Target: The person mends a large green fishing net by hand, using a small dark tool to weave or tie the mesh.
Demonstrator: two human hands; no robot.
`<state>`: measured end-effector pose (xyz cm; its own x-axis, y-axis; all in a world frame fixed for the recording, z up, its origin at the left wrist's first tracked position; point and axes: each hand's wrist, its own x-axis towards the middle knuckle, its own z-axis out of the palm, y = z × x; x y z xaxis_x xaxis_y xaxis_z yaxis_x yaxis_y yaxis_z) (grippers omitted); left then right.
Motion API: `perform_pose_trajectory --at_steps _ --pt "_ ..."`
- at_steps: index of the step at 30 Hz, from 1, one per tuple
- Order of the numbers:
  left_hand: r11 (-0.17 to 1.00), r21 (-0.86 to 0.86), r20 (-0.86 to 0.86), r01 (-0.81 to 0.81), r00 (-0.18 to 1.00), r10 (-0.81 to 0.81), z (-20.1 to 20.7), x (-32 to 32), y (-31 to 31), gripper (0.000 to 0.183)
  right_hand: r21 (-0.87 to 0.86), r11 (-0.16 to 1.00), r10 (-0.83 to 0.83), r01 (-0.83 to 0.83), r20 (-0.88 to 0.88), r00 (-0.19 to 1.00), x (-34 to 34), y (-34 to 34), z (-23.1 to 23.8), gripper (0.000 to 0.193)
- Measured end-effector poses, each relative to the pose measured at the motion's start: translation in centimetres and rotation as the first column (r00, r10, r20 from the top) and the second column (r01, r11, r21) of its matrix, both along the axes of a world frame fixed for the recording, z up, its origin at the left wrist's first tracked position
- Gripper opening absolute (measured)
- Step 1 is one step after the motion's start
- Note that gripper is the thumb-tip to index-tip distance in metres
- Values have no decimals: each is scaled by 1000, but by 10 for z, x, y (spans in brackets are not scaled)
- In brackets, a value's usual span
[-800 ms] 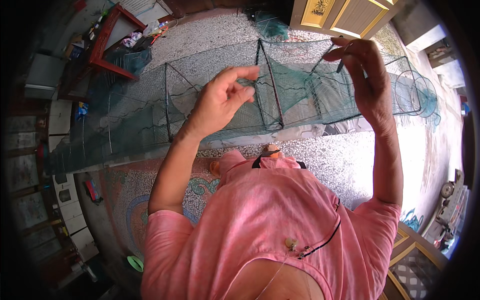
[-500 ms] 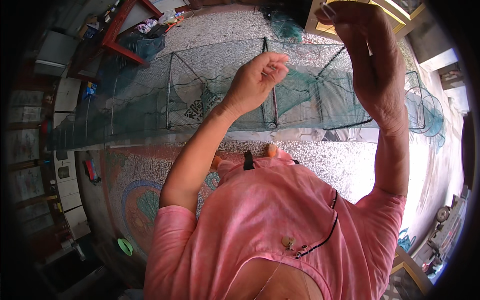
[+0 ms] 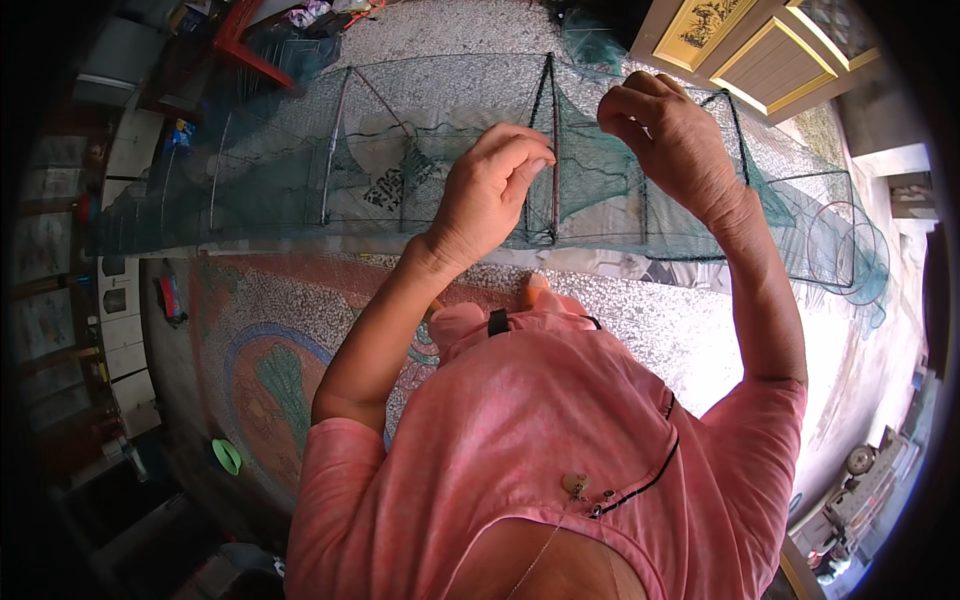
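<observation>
While the left hand (image 3: 485, 190) stays close to the middle of the work, the right hand (image 3: 670, 140) has come back from its high reach, about half a second ago, near the upper edge of the view. Both hands now stand near each other, apart, over the long, dark-green mesh net with a thin-barred box frame (image 3: 600, 185). The net stretches across the view in front of the person, above pale, printed sheeting (image 3: 600, 263) and a grey-white speckled floor (image 3: 660, 315).

Left: thumb and fingers narrow, tips lying in view against the dark, straight upright rod (image 3: 556, 205); contact with rod or mesh cannot be told. Right: fingers curled inward and bent down, thumb near the forefinger, tips over the mesh just right of the same rod; palm hidden. Something small and slender showed at these fingers in the earlier views; it cannot be made out now, so whether it is held remains unknown. No thread can be resolved between the hands.

Judgement: the outward stroke of the right arm appears finished, and work seems gathered again about the middle rod. Net's shape looks much the same as before; no change in the mesh itself can be confirmed at this resolution.
</observation>
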<state>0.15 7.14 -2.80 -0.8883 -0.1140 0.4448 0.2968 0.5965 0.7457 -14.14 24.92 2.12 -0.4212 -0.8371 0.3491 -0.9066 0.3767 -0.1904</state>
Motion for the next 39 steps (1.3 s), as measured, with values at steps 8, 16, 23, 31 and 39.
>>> perform_pose_trajectory --at_steps 8,16,23,31,39 --pt "998 57 42 -34 999 32 -8 6 2 7 103 995 -12 15 -32 999 5 -6 -7 5" --pt "879 476 228 31 961 -157 -22 0 -7 7 -136 987 -23 89 426 904 10 -21 -33 5" --pt "859 512 167 -9 982 -89 -30 -2 -6 4 -156 988 33 1 217 976 24 -60 -43 16" --pt "876 476 242 -77 969 -46 -28 1 -6 17 73 997 22 -16 -83 996 31 -92 -21 21" --pt "940 301 226 -164 969 97 -18 -3 16 57 -761 636 465 -126 248 850 33 -91 60 23"
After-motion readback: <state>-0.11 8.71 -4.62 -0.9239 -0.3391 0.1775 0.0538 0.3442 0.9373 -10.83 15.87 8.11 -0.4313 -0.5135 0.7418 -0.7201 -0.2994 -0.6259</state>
